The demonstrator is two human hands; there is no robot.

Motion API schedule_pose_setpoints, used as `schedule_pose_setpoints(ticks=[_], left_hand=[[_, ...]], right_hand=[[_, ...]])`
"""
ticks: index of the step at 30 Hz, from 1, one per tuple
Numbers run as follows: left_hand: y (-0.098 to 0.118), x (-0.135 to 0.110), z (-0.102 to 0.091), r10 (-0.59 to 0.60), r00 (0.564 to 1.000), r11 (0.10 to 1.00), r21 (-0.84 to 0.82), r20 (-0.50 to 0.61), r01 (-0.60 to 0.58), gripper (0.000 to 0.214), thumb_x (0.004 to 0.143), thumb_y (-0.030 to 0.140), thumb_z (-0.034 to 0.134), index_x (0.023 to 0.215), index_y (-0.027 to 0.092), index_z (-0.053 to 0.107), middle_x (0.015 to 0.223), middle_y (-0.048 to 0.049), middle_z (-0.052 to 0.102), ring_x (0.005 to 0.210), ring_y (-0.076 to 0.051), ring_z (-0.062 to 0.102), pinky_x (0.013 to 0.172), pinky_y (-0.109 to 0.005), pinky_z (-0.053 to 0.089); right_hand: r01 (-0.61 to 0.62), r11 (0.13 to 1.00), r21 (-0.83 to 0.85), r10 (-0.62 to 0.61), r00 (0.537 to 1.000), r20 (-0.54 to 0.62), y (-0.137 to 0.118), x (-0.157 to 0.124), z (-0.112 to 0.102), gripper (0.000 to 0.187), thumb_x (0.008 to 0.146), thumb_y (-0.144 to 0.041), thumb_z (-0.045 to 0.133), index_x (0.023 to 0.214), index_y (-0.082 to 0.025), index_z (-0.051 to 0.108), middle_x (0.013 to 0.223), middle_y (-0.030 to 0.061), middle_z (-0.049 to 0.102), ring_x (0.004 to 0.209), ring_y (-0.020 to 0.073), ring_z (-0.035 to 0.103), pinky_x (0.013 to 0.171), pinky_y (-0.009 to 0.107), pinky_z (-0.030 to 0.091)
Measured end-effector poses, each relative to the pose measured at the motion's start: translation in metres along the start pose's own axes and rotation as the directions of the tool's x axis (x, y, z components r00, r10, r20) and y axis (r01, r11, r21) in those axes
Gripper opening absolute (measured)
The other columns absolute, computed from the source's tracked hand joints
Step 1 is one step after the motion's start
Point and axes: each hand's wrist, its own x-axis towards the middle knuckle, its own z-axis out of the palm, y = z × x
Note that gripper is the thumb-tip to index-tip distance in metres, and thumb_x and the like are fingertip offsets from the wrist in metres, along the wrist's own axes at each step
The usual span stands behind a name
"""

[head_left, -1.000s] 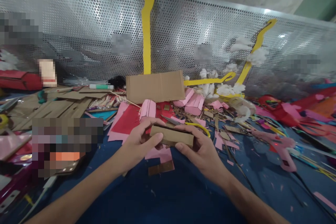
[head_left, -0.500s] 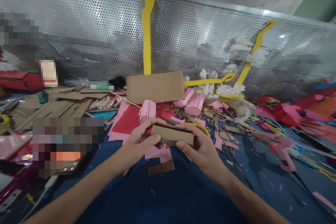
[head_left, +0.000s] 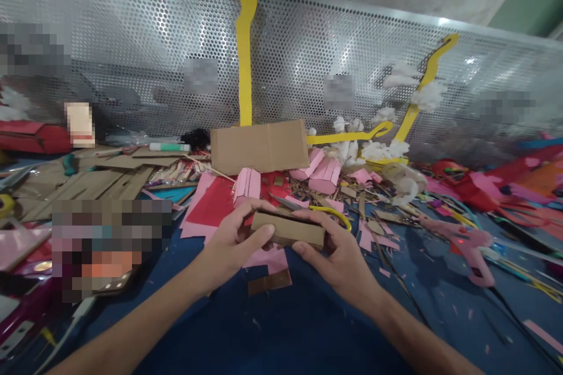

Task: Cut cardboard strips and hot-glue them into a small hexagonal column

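A small folded cardboard box [head_left: 288, 229] is held between my two hands, its long side facing me. My left hand [head_left: 237, 237] grips the left end, with the thumb laid on the front face. The right end is in my right hand [head_left: 334, 246], its thumb pressed along the lower edge and the fingers behind. Just beyond lie scissors with a yellow handle [head_left: 338, 214], partly hidden by the hands. Pink paper [head_left: 268, 258] and a brown strip [head_left: 270, 282] rest on the blue surface under the box.
Behind stands a larger cardboard piece [head_left: 259, 145] with a yellow paper strip [head_left: 245, 64] rising from it. Pink folded paper boxes [head_left: 247, 186] and scraps lie before it. A pink glue gun [head_left: 466, 243] with a cord is at right. Flat cardboard pieces [head_left: 101, 187] are piled at left.
My left thumb has slid slightly to the right and up on the box's front face. The box stays in both hands, almost unmoved.
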Motion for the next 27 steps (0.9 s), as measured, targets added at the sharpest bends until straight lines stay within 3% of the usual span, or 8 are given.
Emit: schedule_pose_setpoints(ticks=[10, 18, 23, 27], left_hand=[[0.0, 0.002, 0.0, 0.002, 1.0, 0.999, -0.051, 0.018, -0.001, 0.034, 0.094, 0.037, 0.076, 0.118, 0.019, 0.058, 0.093, -0.001, 0.066, 0.075, -0.013, 0.066, 0.073, -0.029, 0.057], [-0.001, 0.005, -0.003, 0.005, 0.996, 0.999, -0.04, -0.088, -0.009, 0.035, 0.092, 0.039, 0.078, 0.117, 0.018, 0.064, 0.095, -0.0013, 0.065, 0.07, -0.012, 0.065, 0.068, -0.027, 0.058], [-0.003, 0.005, -0.005, 0.003, 0.996, 1.0, -0.019, -0.094, -0.005, 0.036, 0.094, 0.04, 0.075, 0.119, 0.019, 0.062, 0.094, -0.0009, 0.065, 0.07, -0.012, 0.065, 0.068, -0.027, 0.058], [-0.004, 0.004, -0.004, 0.032, 0.996, 0.998, 0.051, -0.089, -0.028, 0.034, 0.094, 0.037, 0.076, 0.121, 0.021, 0.062, 0.101, -0.0021, 0.065, 0.082, -0.014, 0.066, 0.073, -0.026, 0.059]], right_hand=[[-0.043, 0.993, 0.114, 0.038, 0.998, 0.046, -0.009, 0.002, -0.004, 0.031, 0.104, -0.042, 0.063, 0.131, -0.027, 0.067, 0.126, 0.007, 0.075, 0.112, 0.024, 0.073, 0.096, 0.037, 0.061], [-0.122, 0.943, 0.311, 0.085, 0.988, 0.128, -0.009, 0.001, -0.003, 0.038, 0.101, -0.04, 0.069, 0.136, -0.028, 0.064, 0.135, 0.007, 0.071, 0.121, 0.0249, 0.07, 0.106, 0.038, 0.057], [-0.187, 0.919, 0.347, 0.135, 0.977, 0.167, -0.006, 0.002, -0.003, 0.046, 0.097, -0.04, 0.073, 0.14, -0.026, 0.062, 0.139, 0.0084, 0.069, 0.125, 0.028, 0.068, 0.109, 0.041, 0.054], [-0.233, 0.929, 0.289, 0.196, 0.969, 0.15, -0.006, 0.003, -0.001, 0.044, 0.094, -0.038, 0.074, 0.135, -0.025, 0.064, 0.135, 0.0094, 0.071, 0.121, 0.0289, 0.07, 0.105, 0.043, 0.057]])
